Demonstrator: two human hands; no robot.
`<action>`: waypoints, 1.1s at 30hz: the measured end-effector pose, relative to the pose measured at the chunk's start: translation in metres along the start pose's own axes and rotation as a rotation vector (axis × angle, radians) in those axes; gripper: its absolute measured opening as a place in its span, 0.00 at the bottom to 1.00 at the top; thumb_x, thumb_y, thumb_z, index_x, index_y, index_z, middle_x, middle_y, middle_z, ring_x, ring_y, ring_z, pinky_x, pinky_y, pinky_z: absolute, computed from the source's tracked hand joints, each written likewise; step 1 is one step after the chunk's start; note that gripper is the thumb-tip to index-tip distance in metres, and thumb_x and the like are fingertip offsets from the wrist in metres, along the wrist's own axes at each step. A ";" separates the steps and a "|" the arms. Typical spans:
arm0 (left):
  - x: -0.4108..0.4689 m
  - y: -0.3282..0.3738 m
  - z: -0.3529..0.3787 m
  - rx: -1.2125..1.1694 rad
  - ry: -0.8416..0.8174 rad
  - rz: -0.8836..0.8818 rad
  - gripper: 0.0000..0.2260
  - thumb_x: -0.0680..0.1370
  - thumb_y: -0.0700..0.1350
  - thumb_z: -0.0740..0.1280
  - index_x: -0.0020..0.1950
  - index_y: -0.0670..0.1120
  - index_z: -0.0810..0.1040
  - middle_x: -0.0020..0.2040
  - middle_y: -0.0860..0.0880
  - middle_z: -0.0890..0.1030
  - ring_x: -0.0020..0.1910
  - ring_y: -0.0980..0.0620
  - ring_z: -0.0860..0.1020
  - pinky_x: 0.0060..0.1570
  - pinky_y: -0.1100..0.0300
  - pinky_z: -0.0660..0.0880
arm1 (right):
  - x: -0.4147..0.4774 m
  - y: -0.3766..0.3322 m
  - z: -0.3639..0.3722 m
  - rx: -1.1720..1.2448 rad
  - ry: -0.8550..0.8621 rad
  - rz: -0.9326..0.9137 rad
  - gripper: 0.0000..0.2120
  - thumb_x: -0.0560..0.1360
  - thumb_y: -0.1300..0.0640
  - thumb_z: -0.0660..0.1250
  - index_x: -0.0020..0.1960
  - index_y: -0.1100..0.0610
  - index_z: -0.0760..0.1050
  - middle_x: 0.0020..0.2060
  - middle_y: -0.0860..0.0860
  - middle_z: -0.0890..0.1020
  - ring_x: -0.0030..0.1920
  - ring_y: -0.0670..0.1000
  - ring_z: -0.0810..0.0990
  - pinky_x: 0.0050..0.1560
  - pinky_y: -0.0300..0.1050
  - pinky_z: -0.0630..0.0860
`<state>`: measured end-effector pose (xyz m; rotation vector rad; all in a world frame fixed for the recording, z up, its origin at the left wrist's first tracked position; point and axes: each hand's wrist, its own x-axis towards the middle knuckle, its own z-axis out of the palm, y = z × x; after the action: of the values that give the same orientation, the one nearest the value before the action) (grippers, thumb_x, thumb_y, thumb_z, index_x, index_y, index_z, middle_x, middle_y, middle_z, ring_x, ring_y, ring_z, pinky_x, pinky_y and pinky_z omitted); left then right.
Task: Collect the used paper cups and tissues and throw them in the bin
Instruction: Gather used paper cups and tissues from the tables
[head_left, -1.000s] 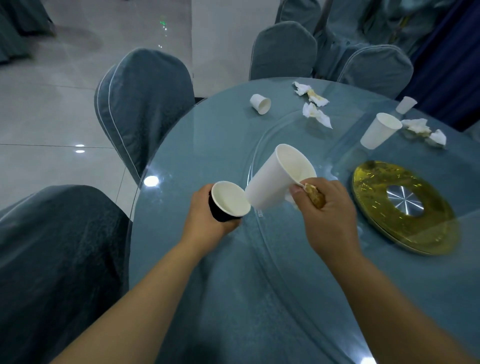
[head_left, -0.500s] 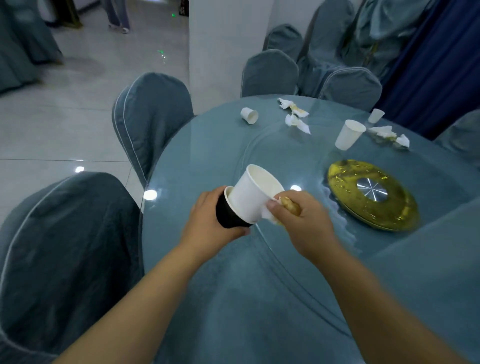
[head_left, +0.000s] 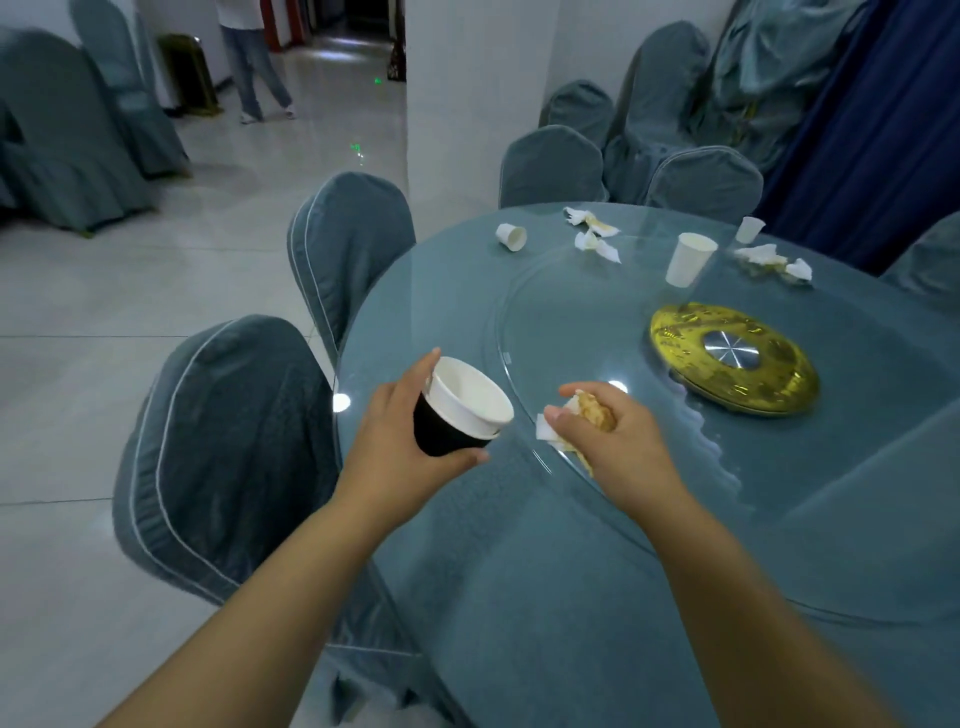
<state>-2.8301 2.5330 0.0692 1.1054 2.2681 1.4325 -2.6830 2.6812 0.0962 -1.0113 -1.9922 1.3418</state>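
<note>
Nesting worked: the white cup (head_left: 470, 395) now sits inside the black cup (head_left: 441, 434) your left hand (head_left: 395, 452) grips. Your right hand (head_left: 623, 447) has let go, clutching only the tissue (head_left: 592, 413), so the far cups (head_left: 688, 260) come next.

Nested cups (head_left: 462, 410) in left hand (head_left: 400, 447), stained tissue (head_left: 582, 421) in right hand (head_left: 618, 447).

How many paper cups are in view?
5: white cup nested in black cup in the left hand; on the table, a tipped small cup, a tall upright cup, a small far cup. Others may hide nested.
</note>
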 end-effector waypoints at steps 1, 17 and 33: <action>-0.004 0.002 -0.008 0.013 0.009 0.003 0.44 0.64 0.52 0.79 0.73 0.64 0.57 0.65 0.57 0.66 0.57 0.63 0.64 0.58 0.64 0.62 | -0.004 -0.001 0.002 0.014 0.022 0.010 0.08 0.70 0.52 0.74 0.48 0.47 0.78 0.42 0.44 0.82 0.42 0.45 0.78 0.42 0.36 0.73; 0.031 -0.033 -0.208 0.085 0.026 0.218 0.43 0.62 0.53 0.80 0.71 0.64 0.60 0.64 0.56 0.68 0.61 0.55 0.68 0.64 0.53 0.68 | -0.022 -0.072 0.151 0.255 0.298 0.032 0.10 0.70 0.62 0.75 0.42 0.54 0.73 0.35 0.51 0.78 0.33 0.49 0.78 0.30 0.41 0.79; 0.109 -0.148 -0.382 0.088 -0.108 0.246 0.43 0.62 0.55 0.79 0.71 0.63 0.59 0.65 0.55 0.68 0.59 0.56 0.67 0.59 0.58 0.67 | 0.006 -0.143 0.344 0.056 0.406 0.053 0.14 0.69 0.49 0.75 0.40 0.56 0.74 0.31 0.46 0.75 0.32 0.47 0.73 0.35 0.42 0.70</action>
<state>-3.1867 2.3197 0.1507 1.4962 2.1994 1.3292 -2.9901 2.4698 0.1027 -1.2072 -1.6268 1.1051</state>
